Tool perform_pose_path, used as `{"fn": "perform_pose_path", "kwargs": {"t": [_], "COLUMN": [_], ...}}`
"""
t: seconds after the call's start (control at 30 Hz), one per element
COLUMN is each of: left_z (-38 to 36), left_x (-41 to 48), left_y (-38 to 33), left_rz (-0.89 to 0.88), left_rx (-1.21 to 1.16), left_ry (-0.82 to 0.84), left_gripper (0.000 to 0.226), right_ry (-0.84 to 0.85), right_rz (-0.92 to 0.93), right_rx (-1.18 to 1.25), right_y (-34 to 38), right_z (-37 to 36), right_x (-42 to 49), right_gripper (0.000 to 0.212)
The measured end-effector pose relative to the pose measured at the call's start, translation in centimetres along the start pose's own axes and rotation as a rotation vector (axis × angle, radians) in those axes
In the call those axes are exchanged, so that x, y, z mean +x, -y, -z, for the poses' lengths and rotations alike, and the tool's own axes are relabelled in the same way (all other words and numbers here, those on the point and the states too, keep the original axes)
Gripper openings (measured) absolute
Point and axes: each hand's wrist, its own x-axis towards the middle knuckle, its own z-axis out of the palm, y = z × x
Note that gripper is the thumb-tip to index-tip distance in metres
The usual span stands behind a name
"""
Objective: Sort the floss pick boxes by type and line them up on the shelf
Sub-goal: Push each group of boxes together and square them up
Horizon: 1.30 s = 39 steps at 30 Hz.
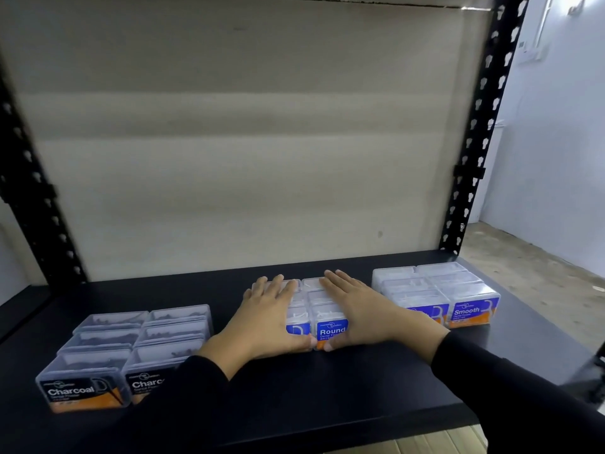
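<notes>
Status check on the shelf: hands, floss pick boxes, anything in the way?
Left hand and right hand flat on Round boxes, squaring the middle group. Charcoal boxes left, Smooth boxes right, each grouped. Shelf front unobstructed.

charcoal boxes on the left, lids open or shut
Shut, as far as shows: the Charcoal boxes have clear lids lying flat, none raised, with dark picks visible inside.

The left hand (266, 317) covers most of the left column of Round boxes (329, 314), so only a blue sliver of that front label shows. The right hand (363, 311) hides the end of the "Round" label and part of one Smooth box (425, 311). A sleeve (183, 381) cuts off the second Charcoal label (147, 385). Small print is unreadable. The shelf posts (36, 198) are blurred.
</notes>
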Motion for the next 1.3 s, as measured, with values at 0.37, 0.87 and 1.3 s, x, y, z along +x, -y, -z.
{"fn": "perform_pose_path", "kwargs": {"t": [0.37, 0.87, 1.3], "left_z": [0.01, -0.24, 0.39], "left_x": [0.09, 0.27, -0.12], "left_y": [-0.26, -0.21, -0.08], "left_rz": [0.009, 0.01, 0.002], "left_rx": [-0.004, 0.046, 0.097], "left_ry": [-0.017, -0.003, 0.02], "left_gripper": [0.108, 0.107, 0.11], "right_ry": [-0.03, -0.012, 0.047], "right_rz": [-0.006, -0.006, -0.042], "right_rx": [0.016, 0.015, -0.079], "right_y": [-0.36, -0.34, 0.09], "right_z": [-0.27, -0.12, 0.57], "right_x": [0.34, 0.23, 0.06], "right_gripper": [0.114, 0.113, 0.116]}}
